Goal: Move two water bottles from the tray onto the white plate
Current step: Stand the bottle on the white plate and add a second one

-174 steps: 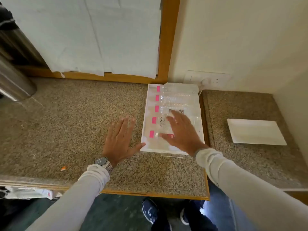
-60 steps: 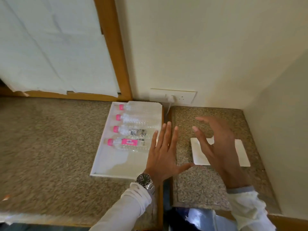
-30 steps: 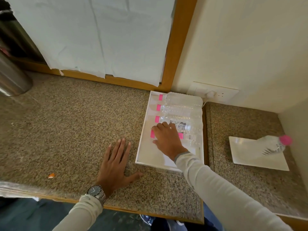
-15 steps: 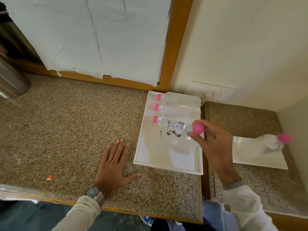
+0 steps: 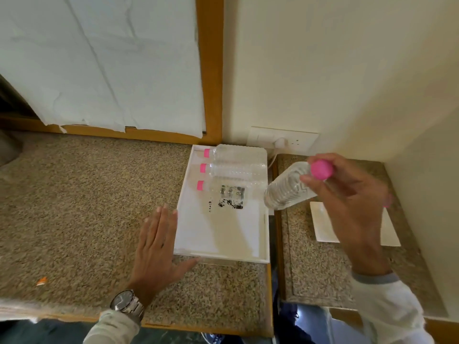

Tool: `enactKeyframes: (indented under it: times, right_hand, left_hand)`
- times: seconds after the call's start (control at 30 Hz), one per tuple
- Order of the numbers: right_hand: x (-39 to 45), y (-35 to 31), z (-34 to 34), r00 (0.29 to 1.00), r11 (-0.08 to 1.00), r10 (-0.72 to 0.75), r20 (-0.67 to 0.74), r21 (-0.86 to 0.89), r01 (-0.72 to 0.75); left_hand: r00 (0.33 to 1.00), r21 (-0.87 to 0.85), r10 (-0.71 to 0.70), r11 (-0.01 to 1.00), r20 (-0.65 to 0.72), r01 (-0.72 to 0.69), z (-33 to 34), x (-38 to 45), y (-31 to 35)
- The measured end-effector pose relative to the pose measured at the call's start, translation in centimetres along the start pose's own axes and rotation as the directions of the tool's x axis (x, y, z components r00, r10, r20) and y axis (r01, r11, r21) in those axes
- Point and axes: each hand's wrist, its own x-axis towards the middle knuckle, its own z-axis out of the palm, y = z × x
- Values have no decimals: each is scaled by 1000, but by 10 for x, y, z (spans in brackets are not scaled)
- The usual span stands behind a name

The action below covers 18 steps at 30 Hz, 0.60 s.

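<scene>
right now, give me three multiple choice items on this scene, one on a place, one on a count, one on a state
1. Where is the left hand?
A. flat on the counter beside the tray
B. inside the tray
C. on the white plate

2. How many bottles lie in the tray?
A. one
B. three
C. five

3. What state is the held bottle in?
A. standing on the counter
B. lying in the tray
C. lifted and tilted, pink cap uppermost

Key: 1 A, palm down on the counter, touching the tray's left edge. 2 B, three pink caps line its far end. 3 C, the right hand grips it near the cap, in front of the white plate.
</scene>
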Motion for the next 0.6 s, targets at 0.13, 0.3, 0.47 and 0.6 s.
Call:
enactKeyframes:
  times: [0.13, 0.3, 0.47, 0.6]
  right_hand:
    - [22, 4, -44, 990, 996, -88, -108, 16, 90]
    - [47, 14, -115, 968, 989, -141, -208, 1, 145]
    - [69, 47, -182, 962, 990, -137, -234, -48, 129]
    - [69, 86, -222, 973, 993, -105, -205, -70, 92]
  left_hand:
    - [999, -25, 25, 999, -41, -26, -5, 28, 54]
    - [997, -78, 64, 995, -48, -68, 0, 65, 141]
    - [996, -149, 78, 985, -45, -84, 14, 96, 220]
    - [994, -163, 106, 981, -6, -106, 35, 114, 266]
